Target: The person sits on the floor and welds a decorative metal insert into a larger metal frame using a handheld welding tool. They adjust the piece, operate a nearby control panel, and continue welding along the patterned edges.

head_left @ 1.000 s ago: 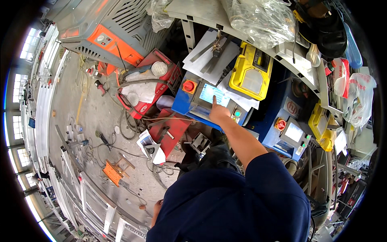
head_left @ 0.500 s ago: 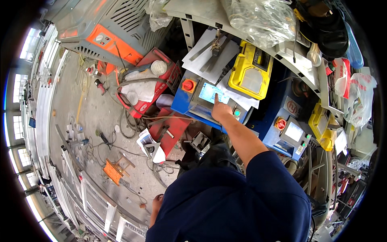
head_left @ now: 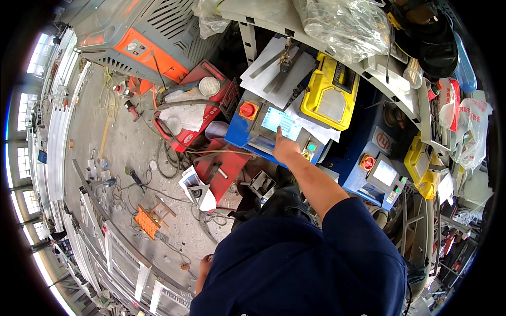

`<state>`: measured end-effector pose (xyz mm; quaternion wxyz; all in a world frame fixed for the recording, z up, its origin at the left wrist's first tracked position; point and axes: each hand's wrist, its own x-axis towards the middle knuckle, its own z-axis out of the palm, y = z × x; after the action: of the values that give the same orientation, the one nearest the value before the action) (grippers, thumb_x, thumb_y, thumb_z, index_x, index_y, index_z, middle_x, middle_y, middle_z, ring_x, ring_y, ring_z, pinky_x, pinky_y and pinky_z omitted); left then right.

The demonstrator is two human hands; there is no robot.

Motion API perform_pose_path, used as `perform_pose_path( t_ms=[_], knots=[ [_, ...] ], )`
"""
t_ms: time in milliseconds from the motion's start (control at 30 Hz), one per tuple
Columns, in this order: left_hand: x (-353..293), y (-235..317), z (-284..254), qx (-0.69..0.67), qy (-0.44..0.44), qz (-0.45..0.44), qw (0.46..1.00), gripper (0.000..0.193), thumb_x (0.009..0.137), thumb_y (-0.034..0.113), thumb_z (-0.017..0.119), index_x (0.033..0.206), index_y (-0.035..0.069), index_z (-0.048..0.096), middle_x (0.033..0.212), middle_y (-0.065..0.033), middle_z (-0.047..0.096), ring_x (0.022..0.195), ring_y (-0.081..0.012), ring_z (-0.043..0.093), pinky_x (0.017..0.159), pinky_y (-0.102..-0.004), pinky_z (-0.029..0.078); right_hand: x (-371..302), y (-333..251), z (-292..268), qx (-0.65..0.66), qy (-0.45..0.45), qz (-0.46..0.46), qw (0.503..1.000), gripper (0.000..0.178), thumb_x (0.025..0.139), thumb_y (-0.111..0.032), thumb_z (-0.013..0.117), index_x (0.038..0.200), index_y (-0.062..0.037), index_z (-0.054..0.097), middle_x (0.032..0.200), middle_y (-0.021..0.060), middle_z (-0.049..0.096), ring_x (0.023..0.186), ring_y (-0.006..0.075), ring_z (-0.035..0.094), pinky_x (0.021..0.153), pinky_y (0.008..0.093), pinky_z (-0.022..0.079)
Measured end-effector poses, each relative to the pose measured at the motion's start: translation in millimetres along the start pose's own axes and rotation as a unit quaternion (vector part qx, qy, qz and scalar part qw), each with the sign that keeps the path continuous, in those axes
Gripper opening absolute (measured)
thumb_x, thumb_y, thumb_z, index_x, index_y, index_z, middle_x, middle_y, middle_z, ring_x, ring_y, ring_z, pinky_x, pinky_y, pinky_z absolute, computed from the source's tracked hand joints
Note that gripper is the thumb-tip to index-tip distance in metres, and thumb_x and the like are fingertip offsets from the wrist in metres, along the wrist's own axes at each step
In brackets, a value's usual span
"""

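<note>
Right hand [head_left: 286, 149], empty, extends its index finger [head_left: 280, 135] over the lit screen [head_left: 277, 118]; left hand [head_left: 205, 264] hangs well apart, grip unclear.

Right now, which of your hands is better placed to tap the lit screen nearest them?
The right hand, I'd judge: its index finger extends over the lower part of the lit screen, though contact is unclear. The left hand is low beside the navy shirt, away from the screen.
</note>
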<state>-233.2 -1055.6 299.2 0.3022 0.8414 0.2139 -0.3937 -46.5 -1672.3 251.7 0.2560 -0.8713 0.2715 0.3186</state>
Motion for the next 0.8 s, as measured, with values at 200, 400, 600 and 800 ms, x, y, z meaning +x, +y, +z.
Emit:
perform_pose_path(
  t_ms=[200,400,600,800],
  knots=[
    [-31.3,60.3,1.0,0.043,0.000,-0.010,0.999,0.034,0.101,0.025,0.070,0.120,-0.004,0.072,0.104,-0.0098,0.079,0.094,-0.0133,0.072,0.084,-0.0282,0.056,-1.7,-1.4,-5.8,-0.006,-0.018,-0.002,1.000,0.088,0.093,-0.012,0.051,0.167,0.0007,0.005,0.124,0.0275,0.071,0.110,0.0388,0.073,0.096,0.0455,0.057],
    [-27.1,56.7,0.1,0.072,-0.009,0.008,0.997,0.035,0.101,0.026,0.069,0.119,-0.004,0.073,0.103,-0.0095,0.079,0.094,-0.0133,0.072,0.084,-0.0289,0.056,3.0,2.9,1.0,0.002,-0.013,-0.006,1.000,0.087,0.093,-0.013,0.051,0.167,-0.0003,0.006,0.128,0.0280,0.070,0.113,0.0389,0.072,0.098,0.0462,0.056],
    [-22.2,39.4,1.1,0.064,-0.004,0.027,0.998,0.036,0.100,0.027,0.070,0.120,-0.003,0.073,0.102,-0.0101,0.079,0.094,-0.0144,0.072,0.083,-0.0293,0.056,-11.0,-2.6,-4.8,-0.022,-0.028,-0.006,0.999,0.089,0.094,-0.014,0.051,0.168,-0.0011,0.003,0.126,0.0277,0.070,0.109,0.0401,0.072,0.097,0.0462,0.056],
    [-18.5,33.9,2.6,0.075,0.000,0.019,0.997,0.038,0.101,0.029,0.070,0.121,-0.003,0.073,0.105,-0.0117,0.079,0.096,-0.0167,0.073,0.084,-0.0303,0.056,-14.7,10.0,7.5,0.013,-0.021,0.011,1.000,0.091,0.094,-0.015,0.051,0.167,-0.0009,-0.001,0.120,0.0263,0.073,0.107,0.0409,0.073,0.094,0.0485,0.057]
  ],
)
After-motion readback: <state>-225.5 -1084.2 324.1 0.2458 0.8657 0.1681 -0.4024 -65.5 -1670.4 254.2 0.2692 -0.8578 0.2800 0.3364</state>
